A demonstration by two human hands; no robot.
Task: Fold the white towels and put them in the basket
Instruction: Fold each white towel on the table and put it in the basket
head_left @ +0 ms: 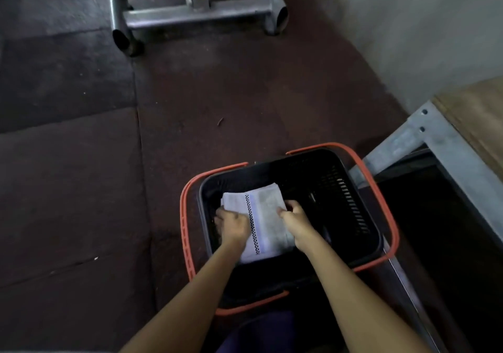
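Curls the fingers point(221, 214) of the left hand point(233, 226) down over the left edge of a folded white cotton towel point(269, 224) with a dark checkered stripe along its length, gripping it. Pinches the towel's right edge between the bent fingers point(283, 211) and thumb of the right hand point(296, 223). Holds the towel flat and low inside a black rectangular plastic basket point(351, 216) with slotted walls, in the basket's left half; cannot tell whether it touches the basket's bottom. Reaches in with both bare forearms from the basket's near side.

Has two orange plastic carry handles point(184, 222) dropped outward along the basket's left and right rims. Stands on dark rubber floor mats point(81, 175), which spread away to the basket's left and far side. Faces, well beyond the basket's far side, a grey tubular metal frame point(196, 12) set on the mats. Sits just left of a galvanised steel table frame point(435, 146) carrying a brown wooden top point(479, 118), with a pale wall point(408, 26) rising beyond the basket's far right corner.
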